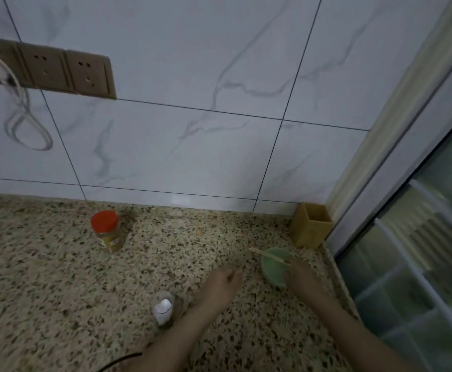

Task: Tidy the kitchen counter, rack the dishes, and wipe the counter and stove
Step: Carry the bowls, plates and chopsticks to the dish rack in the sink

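Right grip (298, 277) holds green bowl (274, 269) near counter edge (337, 269).

This is a home kitchen. A speckled stone desk (58, 277) runs up to a wall of white marble-look tiles (192, 76), where a row of power sockets (66, 72) is mounted with a white cable (28, 122) hanging from it. On the desk stand a red-lidded seasoning jar (108, 232), a green bowl (274, 268) with chopsticks (269, 256) across it, and a tan utensil holder (310, 225).
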Available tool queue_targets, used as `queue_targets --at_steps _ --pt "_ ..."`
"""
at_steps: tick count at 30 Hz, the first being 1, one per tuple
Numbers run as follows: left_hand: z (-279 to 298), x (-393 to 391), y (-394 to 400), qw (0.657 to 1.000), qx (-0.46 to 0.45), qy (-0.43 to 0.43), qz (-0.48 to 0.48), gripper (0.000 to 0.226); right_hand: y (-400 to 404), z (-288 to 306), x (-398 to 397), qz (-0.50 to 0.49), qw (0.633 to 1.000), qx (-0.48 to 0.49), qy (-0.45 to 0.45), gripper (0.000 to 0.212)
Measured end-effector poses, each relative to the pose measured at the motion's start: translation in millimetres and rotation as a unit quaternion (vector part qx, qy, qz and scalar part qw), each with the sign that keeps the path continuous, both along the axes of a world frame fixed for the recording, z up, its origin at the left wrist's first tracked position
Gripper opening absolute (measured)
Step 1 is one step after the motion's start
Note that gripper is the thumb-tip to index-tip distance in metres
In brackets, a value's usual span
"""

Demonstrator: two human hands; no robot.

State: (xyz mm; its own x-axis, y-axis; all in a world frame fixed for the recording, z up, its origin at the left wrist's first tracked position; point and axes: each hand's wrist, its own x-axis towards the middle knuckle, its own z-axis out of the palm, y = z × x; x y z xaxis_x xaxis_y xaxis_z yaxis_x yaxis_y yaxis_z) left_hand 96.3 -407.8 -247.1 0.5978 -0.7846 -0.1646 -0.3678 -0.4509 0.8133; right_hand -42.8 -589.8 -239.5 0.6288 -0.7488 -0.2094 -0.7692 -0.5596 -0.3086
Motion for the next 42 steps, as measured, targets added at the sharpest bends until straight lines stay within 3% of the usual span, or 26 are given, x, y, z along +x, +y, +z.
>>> queue_targets --at_steps 9,13,17,21,24,28,31,36,40,42 --pt "-18.7 -3.5 -43.4 0.999 0.012 0.038 0.015 0.038 -46.4 -22.9 20.9 0.041 0.996 0.05 0.066 0.049" --pt "-23.8 -3.7 -51.5 0.998 0.035 0.039 0.024 0.042 -56.9 -32.1 25.8 0.053 0.996 0.067 0.026 0.047" --pt "-26.2 -5.5 -66.6 0.995 0.078 0.047 0.033 0.039 -72.4 -46.0 28.9 0.051 0.995 0.07 0.048 0.032" --pt "-28.4 -10.2 -89.7 0.991 0.112 0.042 0.056 0.041 -91.9 -38.9 32.0 0.081 0.993 0.071 -0.054 0.03" --pt "-26.4 -24.0 -106.9 0.987 0.142 0.047 0.055 0.028 -106.5 -24.1 31.3 0.078 0.988 0.059 -0.117 0.026" --pt "-30.8 -45.5 -139.1 0.986 0.123 0.079 0.079 0.031 -129.7 -15.5 34.4 0.06 0.983 0.083 -0.15 0.022" --pt "-34.2 -57.5 -152.1 0.985 0.106 0.077 0.109 0.003 -136.1 -18.4 37.0 0.047 0.973 0.133 -0.181 0.018" --pt "-37.8 -44.0 -150.9 0.982 0.109 0.083 0.132 0.022 -145.0 -26.2 53.2 0.068 0.96 0.187 -0.198 0.024" --pt "-24.2 -28.0 -125.1 0.972 0.076 0.08 0.207 0.002 -138.5 -23.1 77.1 0.078 0.954 0.198 -0.212 0.026" --pt "-13.8 -15.7 -105.6 0.965 0.055 0.062 0.247 0.006 -129.7 -20.2 91.3 0.082 0.951 0.206 -0.214 0.026"
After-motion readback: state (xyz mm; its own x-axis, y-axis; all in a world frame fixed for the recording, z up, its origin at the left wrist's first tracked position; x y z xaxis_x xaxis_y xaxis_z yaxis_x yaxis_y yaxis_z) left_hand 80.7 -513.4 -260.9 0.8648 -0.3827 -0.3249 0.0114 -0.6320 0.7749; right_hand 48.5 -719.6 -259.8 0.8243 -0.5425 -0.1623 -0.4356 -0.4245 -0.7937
